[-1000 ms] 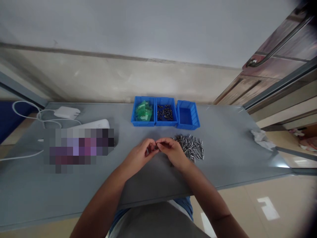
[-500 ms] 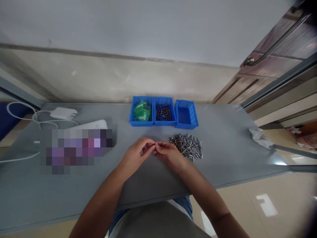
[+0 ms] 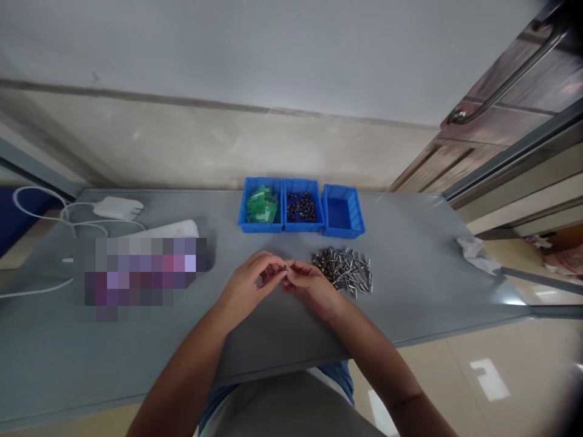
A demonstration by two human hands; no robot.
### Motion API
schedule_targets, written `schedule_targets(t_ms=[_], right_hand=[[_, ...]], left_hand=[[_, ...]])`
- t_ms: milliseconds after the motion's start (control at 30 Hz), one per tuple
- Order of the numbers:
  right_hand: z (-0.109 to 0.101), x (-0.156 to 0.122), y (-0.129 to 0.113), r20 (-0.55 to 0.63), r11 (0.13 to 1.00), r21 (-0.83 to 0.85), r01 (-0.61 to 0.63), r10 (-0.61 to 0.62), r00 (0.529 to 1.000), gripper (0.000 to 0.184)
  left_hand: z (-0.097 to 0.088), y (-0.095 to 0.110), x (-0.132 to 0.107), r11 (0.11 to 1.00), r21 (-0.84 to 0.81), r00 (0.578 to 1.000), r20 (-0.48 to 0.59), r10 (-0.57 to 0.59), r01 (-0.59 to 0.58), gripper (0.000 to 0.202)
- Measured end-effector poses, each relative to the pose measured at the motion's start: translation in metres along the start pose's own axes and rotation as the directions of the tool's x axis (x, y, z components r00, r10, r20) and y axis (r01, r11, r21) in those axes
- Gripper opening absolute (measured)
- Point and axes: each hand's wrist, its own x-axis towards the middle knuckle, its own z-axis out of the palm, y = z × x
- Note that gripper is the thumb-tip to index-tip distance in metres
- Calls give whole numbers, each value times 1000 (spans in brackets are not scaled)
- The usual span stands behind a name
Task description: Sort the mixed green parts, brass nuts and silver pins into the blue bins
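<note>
My left hand (image 3: 252, 282) and my right hand (image 3: 314, 288) meet fingertip to fingertip above the front of the table. Both are closed in a pinch on a tiny brass-coloured metal piece (image 3: 285, 267), mostly covered by the fingers; its kind is too small to make out. Right of my right hand lies a loose pile of silver metal pins (image 3: 353, 271), with small brass-coloured pieces (image 3: 322, 261) at its left side. Behind the hands, the middle blue bin (image 3: 304, 227) holds many small dark and brass-coloured metal parts (image 3: 301, 208).
The left blue bin (image 3: 260, 228) contains green plastic pieces (image 3: 263, 205). To the right stands another blue bin (image 3: 344, 232). On the left of the grey table (image 3: 410, 255) are a white charger (image 3: 117, 208), cables and a pixelated object. Crumpled tissue (image 3: 478, 253) lies at the right edge.
Both hands stay almost in place, fingertips still together. A bit more of the tiny brass-coloured piece shows between them now.
</note>
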Motion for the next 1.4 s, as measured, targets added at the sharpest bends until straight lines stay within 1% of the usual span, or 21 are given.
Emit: schedule_targets(t_ms=[67, 133, 200, 267, 367, 467, 567, 633, 667, 733, 800, 900, 1000, 1067, 1133, 1233, 1300, 1400], right_hand=[[-1, 1, 0, -39, 997, -73, 37, -40, 998, 15], [-2, 1, 1, -109, 981, -173, 90, -110, 988, 15], [-1, 2, 0, -180, 943, -300, 146, -207, 962, 13], [0, 1, -1, -215, 872, -446, 203, -324, 921, 11], [3, -1, -2, -174, 713, -640, 286, -498, 850, 9], [5, -3, -2, -94, 557, -764, 326, -596, 798, 6], [5, -4, -3, -37, 468, -815, 342, -631, 775, 6], [5, -4, -3, -23, 449, -825, 344, -633, 774, 6], [5, -4, -2, -30, 458, -822, 337, -626, 779, 6], [3, -4, -2, -82, 520, -797, 306, -595, 799, 7], [1, -3, -1, -155, 621, -740, 259, -533, 832, 9], [-1, -2, 0, -223, 768, -616, 178, -386, 895, 11], [-2, 0, 0, -212, 894, -436, 107, -218, 953, 16], [-1, 0, 0, -186, 946, -316, 69, -133, 974, 19], [0, 0, -2, -168, 966, -254, 47, -92, 981, 19], [1, -1, -4, -192, 961, -270, 56, -111, 975, 18], [1, -2, -4, -225, 934, -342, 104, -189, 956, 17], [1, -3, -4, -231, 854, -484, 189, -333, 914, 13]], left_hand=[[-1, -1, 0, 1000, 17, 1000, 2, -23, 23, 8], [-1, -2, 0, 996, 53, 997, 3, -73, 72, 9], [-1, -4, -1, 989, 88, 993, 3, -115, 115, 9], [1, -7, -2, 985, 115, 991, 15, -134, 131, 10], [4, -11, -3, 983, 133, 989, 71, -133, 123, 14], [6, -15, -4, 986, 116, 985, 112, -131, 118, 15], [6, -17, -4, 987, 92, 982, 129, -140, 129, 15], [6, -16, -4, 986, 88, 980, 129, -151, 141, 16], [6, -15, -3, 985, 89, 980, 124, -157, 147, 16], [6, -13, -3, 984, 95, 982, 101, -162, 153, 14], [4, -11, -1, 985, 101, 986, 67, -150, 143, 12], [2, -7, 0, 989, 104, 994, 28, -106, 103, 10], [1, -4, 1, 997, 76, 999, 14, -30, 29, 10], [1, -3, 1, 997, 72, 1000, 10, 5, -6, 10], [0, -3, 1, 996, 82, 1000, 8, 18, -19, 10], [0, -3, 1, 996, 91, 1000, 4, 4, -4, 9], [1, -4, 0, 995, 96, 999, 9, -35, 34, 9], [2, -6, -1, 990, 105, 995, 17, -100, 97, 10]])
